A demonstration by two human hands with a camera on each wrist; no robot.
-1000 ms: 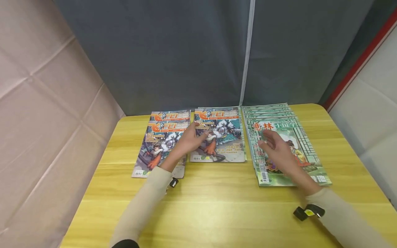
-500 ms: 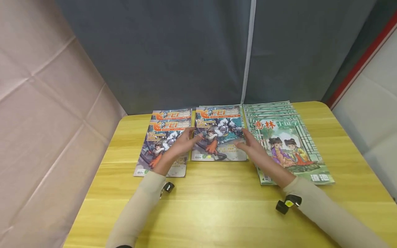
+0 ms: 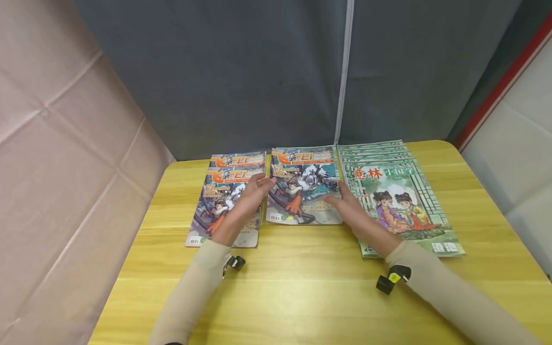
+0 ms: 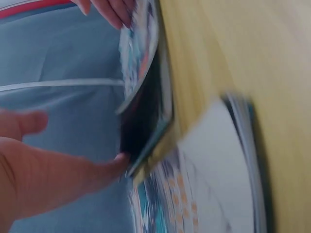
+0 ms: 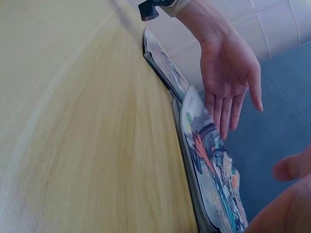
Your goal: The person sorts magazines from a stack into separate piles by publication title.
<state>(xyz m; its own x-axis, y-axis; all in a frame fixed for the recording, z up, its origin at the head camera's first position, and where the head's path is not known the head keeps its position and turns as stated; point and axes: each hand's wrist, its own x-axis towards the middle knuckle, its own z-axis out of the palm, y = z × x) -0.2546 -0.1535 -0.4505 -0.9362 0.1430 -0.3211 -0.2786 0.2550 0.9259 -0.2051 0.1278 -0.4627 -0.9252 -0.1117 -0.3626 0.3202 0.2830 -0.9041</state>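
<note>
In the head view, a magazine (image 3: 302, 191) with an orange title lies in the middle, on top of a green-edged one. My left hand (image 3: 252, 194) is at its left edge, fingers straight, with the thumb apart above the cover. The left wrist view has a fingertip (image 4: 116, 165) touching the raised, bent edge of that magazine (image 4: 143, 92). At its right edge is my right hand (image 3: 355, 213), the index finger along the side. In the right wrist view its thumb (image 5: 291, 167) stands away from the cover. The right hand's other fingers are hidden.
To the left, two magazines (image 3: 224, 211) of the same cover overlap. Several overlapping green magazines (image 3: 409, 211) lie on the right. All rest on a wooden table (image 3: 293, 287) against a dark grey cloth (image 3: 241, 81).
My right hand has moved left from over the green magazines to the middle magazine's right edge. My left hand has shifted slightly left, and the middle magazine's left edge is now raised.
</note>
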